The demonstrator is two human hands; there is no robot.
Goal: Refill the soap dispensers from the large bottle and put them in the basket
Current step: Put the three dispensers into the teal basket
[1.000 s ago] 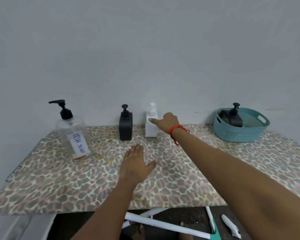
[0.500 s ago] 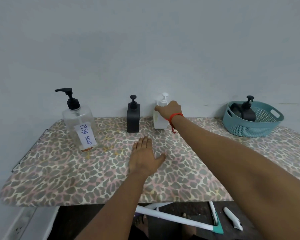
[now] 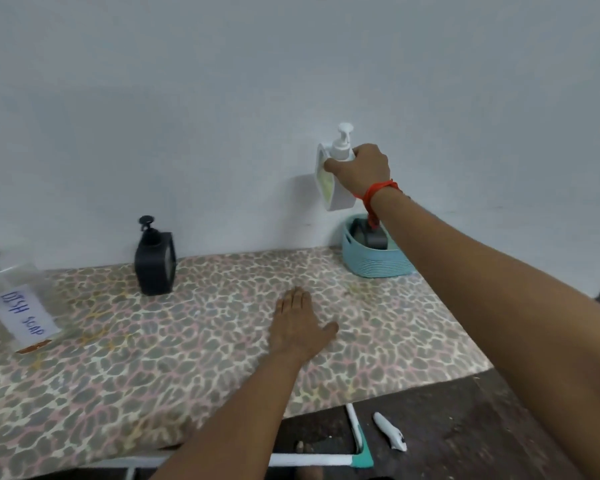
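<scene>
My right hand point(image 3: 359, 169) grips the white soap dispenser point(image 3: 333, 178) by its top and holds it in the air, just above the teal basket point(image 3: 374, 261) at the back right of the table. A black dispenser point(image 3: 373, 235) lies inside the basket, partly hidden by my wrist. A second black dispenser point(image 3: 155, 261) stands near the wall at the middle left. The large clear bottle point(image 3: 11, 303) labelled DISH SOAP is at the left edge, cut off by the frame. My left hand point(image 3: 300, 323) rests flat on the table, holding nothing.
The table point(image 3: 153, 358) wears a leopard-print cover and stands against a plain grey wall. Below its front edge, on the dark floor, lie a white and teal handle point(image 3: 355, 431) and a small white object point(image 3: 390, 431).
My right hand gripped the white dispenser, lifted it off the table and carried it right to above the basket. The view swung right too. My left hand stayed flat.
</scene>
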